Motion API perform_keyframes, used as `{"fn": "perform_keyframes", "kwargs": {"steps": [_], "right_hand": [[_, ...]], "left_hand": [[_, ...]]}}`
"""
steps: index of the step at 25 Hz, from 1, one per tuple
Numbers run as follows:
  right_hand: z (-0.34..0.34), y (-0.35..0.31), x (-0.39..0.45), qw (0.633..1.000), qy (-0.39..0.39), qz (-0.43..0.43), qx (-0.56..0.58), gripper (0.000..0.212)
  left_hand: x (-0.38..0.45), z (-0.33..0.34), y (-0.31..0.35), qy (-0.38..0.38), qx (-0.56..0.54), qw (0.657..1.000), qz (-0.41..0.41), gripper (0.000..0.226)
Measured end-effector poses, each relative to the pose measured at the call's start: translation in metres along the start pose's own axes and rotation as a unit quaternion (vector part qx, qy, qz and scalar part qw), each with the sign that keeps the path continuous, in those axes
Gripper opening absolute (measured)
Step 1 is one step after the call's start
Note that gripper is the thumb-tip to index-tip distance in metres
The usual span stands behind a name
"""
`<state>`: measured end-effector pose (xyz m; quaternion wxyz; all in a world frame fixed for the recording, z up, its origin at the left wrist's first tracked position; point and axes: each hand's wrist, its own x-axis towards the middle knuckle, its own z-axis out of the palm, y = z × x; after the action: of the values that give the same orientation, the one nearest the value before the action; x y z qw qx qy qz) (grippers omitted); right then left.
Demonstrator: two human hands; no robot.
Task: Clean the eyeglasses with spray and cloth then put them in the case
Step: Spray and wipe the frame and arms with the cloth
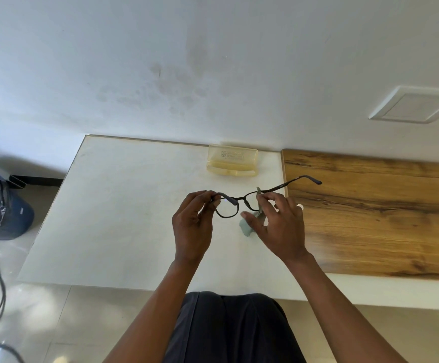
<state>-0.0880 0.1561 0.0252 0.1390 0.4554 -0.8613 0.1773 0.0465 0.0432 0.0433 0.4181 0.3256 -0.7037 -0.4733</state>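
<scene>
Both hands hold the eyeglasses (235, 203) above the white desk (124, 205), a cloth pinched against one lens.

The left hand (193, 226) has its fingers (207, 196) curled together on the frame's left end, beside the bare lens rim. The right hand (278, 226) pinches the grey-green cloth (248, 226) onto the other lens between thumb and forefinger, its remaining fingers spread apart; the cloth's tail hangs below the thumb. One temple arm reaches out past the right fingers, over the wooden board (375, 216). Beyond the fingers, near the wall (213, 61), the yellowish translucent case (232, 159) lies open on the desk, well apart from the hands.
</scene>
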Motion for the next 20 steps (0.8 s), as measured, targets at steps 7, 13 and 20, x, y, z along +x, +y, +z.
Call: {"fn": "perform_keyframes", "kwargs": {"steps": [7, 13, 20], "right_hand": [[0.011, -0.001, 0.0, 0.997, 0.035, -0.008, -0.066, 0.039], [0.014, -0.009, 0.0, 0.996, 0.057, 0.035, -0.053, 0.044], [0.014, -0.01, -0.002, 0.996, 0.053, 0.032, -0.061, 0.037]], "left_hand": [[-0.002, -0.002, -0.002, -0.004, -0.002, 1.0, 0.003, 0.012], [-0.003, -0.002, -0.002, -0.007, -0.008, 1.0, 0.001, 0.01], [-0.003, -0.002, -0.002, -0.009, -0.005, 1.0, 0.004, 0.011]]}}
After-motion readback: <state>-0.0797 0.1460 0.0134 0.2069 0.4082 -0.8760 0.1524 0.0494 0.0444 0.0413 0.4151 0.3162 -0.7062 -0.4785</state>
